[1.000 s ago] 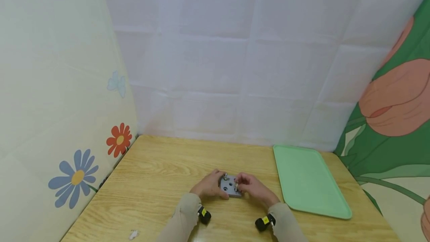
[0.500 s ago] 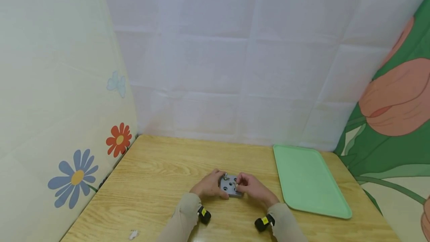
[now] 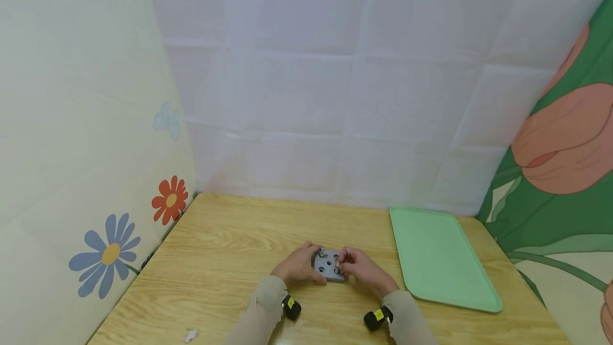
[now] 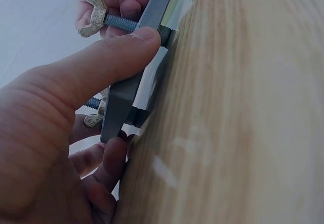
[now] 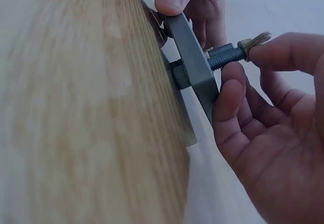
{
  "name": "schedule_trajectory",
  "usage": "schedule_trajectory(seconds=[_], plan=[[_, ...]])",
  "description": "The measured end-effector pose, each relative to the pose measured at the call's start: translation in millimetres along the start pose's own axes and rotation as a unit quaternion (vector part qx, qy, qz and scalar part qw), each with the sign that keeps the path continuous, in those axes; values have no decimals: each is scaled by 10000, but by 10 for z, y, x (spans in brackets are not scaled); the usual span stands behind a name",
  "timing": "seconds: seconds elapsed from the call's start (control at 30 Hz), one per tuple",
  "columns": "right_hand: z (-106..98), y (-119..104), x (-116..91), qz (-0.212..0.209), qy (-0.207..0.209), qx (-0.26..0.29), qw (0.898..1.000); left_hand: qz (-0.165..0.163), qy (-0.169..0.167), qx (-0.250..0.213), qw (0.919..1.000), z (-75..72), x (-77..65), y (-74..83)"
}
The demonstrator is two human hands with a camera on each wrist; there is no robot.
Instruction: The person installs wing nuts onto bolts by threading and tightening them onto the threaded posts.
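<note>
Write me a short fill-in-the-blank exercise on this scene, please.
1. A wing nut is held by the person's ____ hand.
2. In the left wrist view, the ____ of the left hand crosses the upper part of the plate.
3. The tray is ____ in color.
4. In the head view, the plate is on the tray's ____ side.

Missing words: right; thumb; green; left.

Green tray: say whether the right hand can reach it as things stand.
Probably yes: nothing visible stands between the green tray and the right hand, though its fingers are holding a wing nut.
</note>
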State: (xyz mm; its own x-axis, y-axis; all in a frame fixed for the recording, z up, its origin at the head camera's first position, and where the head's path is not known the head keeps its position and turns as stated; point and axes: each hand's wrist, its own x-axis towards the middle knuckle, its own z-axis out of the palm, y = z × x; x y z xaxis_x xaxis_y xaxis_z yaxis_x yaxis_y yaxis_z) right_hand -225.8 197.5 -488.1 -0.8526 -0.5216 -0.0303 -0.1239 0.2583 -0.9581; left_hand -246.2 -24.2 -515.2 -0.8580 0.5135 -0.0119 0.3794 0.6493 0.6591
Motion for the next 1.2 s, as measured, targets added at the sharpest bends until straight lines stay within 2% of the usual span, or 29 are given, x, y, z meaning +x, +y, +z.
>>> schedule_trajectory(seconds=[0.17,0.27,0.43,0.8,1.03,1.2], plan=[[-29,181,70,-8,52,-29,10000,45,3,13,10000,3,9,-10],[-37,235,89,-162,30,-159,9997,57,3,6,10000,3,10,-16],[-39,243,82,-312,-30,-281,9991,2,-2,-10,10000,4,10,-19],[-12,226,83,-198,141,-647,9976,15,-37,70,10000,-2,3,-19],[-2,162,67,37,184,-238,9995,-71,-87,26,9999,4,16,-35],[-9,174,51,-40,137,-93,9999,28,-96,56,9999,-3,10,-31]])
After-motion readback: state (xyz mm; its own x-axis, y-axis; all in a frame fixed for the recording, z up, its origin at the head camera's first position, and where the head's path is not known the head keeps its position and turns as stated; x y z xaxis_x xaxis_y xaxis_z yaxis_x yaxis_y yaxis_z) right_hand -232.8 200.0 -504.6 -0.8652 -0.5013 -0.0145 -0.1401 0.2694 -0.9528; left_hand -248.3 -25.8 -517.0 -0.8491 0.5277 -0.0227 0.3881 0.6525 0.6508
